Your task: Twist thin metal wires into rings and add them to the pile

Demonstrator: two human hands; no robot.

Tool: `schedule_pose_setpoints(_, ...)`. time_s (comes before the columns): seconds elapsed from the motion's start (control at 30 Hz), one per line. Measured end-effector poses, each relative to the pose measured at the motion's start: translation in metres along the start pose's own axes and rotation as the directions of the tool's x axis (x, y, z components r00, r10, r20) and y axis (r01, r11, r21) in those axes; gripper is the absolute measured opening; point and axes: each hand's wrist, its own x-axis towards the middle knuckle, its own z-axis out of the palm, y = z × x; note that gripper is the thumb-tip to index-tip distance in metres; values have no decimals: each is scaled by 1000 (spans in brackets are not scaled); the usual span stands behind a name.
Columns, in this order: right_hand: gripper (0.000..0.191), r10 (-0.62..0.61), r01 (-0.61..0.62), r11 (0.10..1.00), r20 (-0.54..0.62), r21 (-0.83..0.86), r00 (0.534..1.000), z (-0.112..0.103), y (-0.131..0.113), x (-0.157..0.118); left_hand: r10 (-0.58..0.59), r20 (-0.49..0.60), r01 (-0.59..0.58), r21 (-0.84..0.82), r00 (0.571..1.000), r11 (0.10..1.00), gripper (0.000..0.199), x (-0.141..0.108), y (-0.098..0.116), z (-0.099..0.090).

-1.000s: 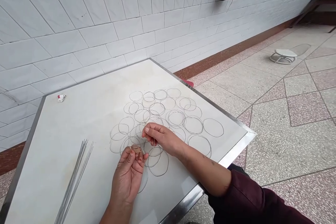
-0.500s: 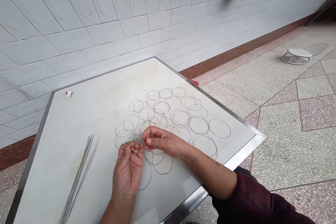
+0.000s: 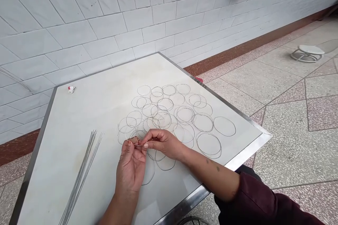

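A bundle of straight grey steel wires lies at the left of a white, metal-edged table. A thin circular wire ring is pinched near the table's centre by the closed fingertips of the left hand and the right hand. Overlapping round wire rings are spread across the table beneath and right of the hands.
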Motion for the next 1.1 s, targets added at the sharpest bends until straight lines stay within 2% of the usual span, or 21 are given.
schedule_pose_setpoints(0.23,24,-75,76,997,-46,9,996,6,3,-3,-8,-8,8,8,1000,1000,21,-2,0,1)
schedule_pose_setpoints(0.33,26,-52,53,999,-81,8,995,7,6,-3,-13,-27,14,14,1000,1000,23,-2,-1,0)
schedule_pose_setpoints(0.5,23,-49,55,993,-64,103,997,6,5,-3,-14,-43,15,11,999,1000,22,0,-1,0)
schedule_pose_setpoints(0.83,20,-82,96,988,-119,118,989,11,5,-5,-27,-19,27,2,999,1000,20,-3,-1,1)
schedule_pose_setpoints(1.1,24,-49,71,987,-149,147,988,13,5,-6,-18,-30,18,0,999,1000,21,-2,-1,2)
